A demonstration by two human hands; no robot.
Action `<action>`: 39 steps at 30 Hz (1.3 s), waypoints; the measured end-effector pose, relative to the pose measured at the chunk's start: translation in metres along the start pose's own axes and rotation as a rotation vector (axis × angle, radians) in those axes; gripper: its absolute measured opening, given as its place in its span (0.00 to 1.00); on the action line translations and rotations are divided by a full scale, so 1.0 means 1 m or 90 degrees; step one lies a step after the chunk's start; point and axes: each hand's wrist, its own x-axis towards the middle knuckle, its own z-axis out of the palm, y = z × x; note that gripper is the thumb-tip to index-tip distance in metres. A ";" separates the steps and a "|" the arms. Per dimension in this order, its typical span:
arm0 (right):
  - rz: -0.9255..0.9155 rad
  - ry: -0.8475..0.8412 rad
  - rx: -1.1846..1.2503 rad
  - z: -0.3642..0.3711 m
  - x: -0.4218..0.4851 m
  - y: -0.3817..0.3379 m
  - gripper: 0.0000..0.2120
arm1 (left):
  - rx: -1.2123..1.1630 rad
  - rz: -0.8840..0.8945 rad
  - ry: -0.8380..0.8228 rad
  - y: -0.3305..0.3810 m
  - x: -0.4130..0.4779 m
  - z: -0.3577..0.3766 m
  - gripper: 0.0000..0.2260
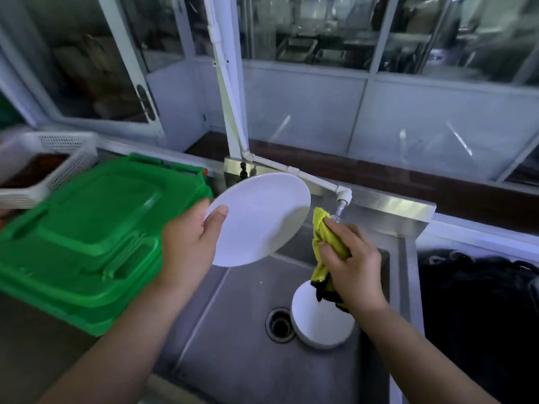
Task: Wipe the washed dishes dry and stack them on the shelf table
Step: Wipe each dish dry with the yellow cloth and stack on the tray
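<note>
Left hand (189, 243) grips white plate (259, 218) at its rim, tilted face-up for wiping; right hand (354, 265) clutches bunched yellow cloth (325, 237) just beside plate's far edge.

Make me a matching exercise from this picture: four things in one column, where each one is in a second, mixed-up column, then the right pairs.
Things
1. white plate
2. yellow cloth
3. round white dish
4. green bin

Places
A. beside the drain in the sink
B. gripped in the right hand
C. left of the sink
D. held up by the left hand

Pairs: 1-D, 2-B, 3-A, 4-C
</note>
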 end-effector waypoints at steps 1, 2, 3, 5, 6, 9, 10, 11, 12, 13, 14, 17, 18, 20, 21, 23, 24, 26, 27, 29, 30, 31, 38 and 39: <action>-0.021 0.010 0.008 -0.002 0.003 -0.008 0.21 | -0.008 0.008 0.014 0.008 0.003 -0.004 0.19; -0.045 0.025 0.017 -0.004 0.006 -0.016 0.22 | -0.008 0.018 0.025 0.016 0.006 -0.009 0.18; -0.071 0.045 0.027 -0.005 0.009 -0.024 0.22 | -0.004 0.031 0.034 0.025 0.009 -0.013 0.18; -0.144 0.092 0.033 -0.006 0.017 -0.044 0.22 | -0.001 0.055 0.050 0.041 0.014 -0.021 0.18; -0.195 0.122 0.025 -0.006 0.022 -0.054 0.21 | -0.008 0.067 0.056 0.048 0.016 -0.024 0.18; -0.357 0.211 -0.026 -0.004 0.040 -0.081 0.19 | -0.063 0.088 0.066 0.065 0.025 -0.035 0.16; -0.397 0.227 -0.045 -0.004 0.047 -0.089 0.19 | -0.083 0.091 0.067 0.070 0.028 -0.039 0.16; -0.427 0.235 -0.066 -0.004 0.054 -0.096 0.19 | -0.100 0.094 0.070 0.075 0.032 -0.044 0.17; -0.448 0.243 -0.092 -0.004 0.061 -0.102 0.18 | -0.118 0.096 0.074 0.079 0.036 -0.049 0.17; -0.463 0.250 -0.121 -0.003 0.068 -0.108 0.18 | -0.134 0.096 0.075 0.084 0.039 -0.053 0.18; -0.475 0.257 -0.149 -0.002 0.074 -0.113 0.18 | -0.145 0.093 0.076 0.088 0.042 -0.058 0.18; -0.509 0.274 -0.221 0.002 0.086 -0.130 0.18 | -0.176 0.067 0.066 0.095 0.049 -0.069 0.18; -0.517 0.278 -0.237 0.004 0.087 -0.136 0.17 | -0.197 0.048 0.059 0.095 0.052 -0.072 0.17; -0.531 0.277 -0.243 0.011 0.086 -0.152 0.17 | -0.234 0.017 0.041 0.099 0.055 -0.077 0.16; -0.539 0.272 -0.237 0.015 0.084 -0.160 0.16 | -0.241 0.017 0.034 0.101 0.055 -0.079 0.16; -0.561 0.254 -0.224 0.028 0.077 -0.178 0.15 | -0.243 0.033 0.029 0.107 0.056 -0.082 0.17; -0.577 0.247 -0.225 0.035 0.073 -0.186 0.15 | -0.244 0.038 0.029 0.109 0.056 -0.083 0.17; -0.615 0.242 -0.254 0.048 0.063 -0.201 0.13 | -0.244 0.037 0.032 0.111 0.057 -0.085 0.15; -0.633 0.240 -0.277 0.052 0.058 -0.206 0.11 | -0.253 0.030 0.036 0.111 0.057 -0.086 0.14; -0.650 0.236 -0.319 0.051 0.056 -0.212 0.10 | -0.283 0.014 0.039 0.112 0.055 -0.089 0.14; -0.645 0.245 -0.335 0.045 0.058 -0.212 0.10 | -0.291 0.007 0.043 0.112 0.053 -0.090 0.16; -0.627 0.266 -0.343 0.038 0.062 -0.209 0.10 | -0.295 -0.002 0.049 0.114 0.051 -0.092 0.17; -0.496 0.356 -0.378 0.029 0.068 -0.205 0.14 | -0.327 -0.039 0.074 0.125 0.048 -0.103 0.17; -0.522 0.332 -0.373 0.038 0.063 -0.208 0.14 | -0.326 -0.046 0.073 0.126 0.050 -0.103 0.18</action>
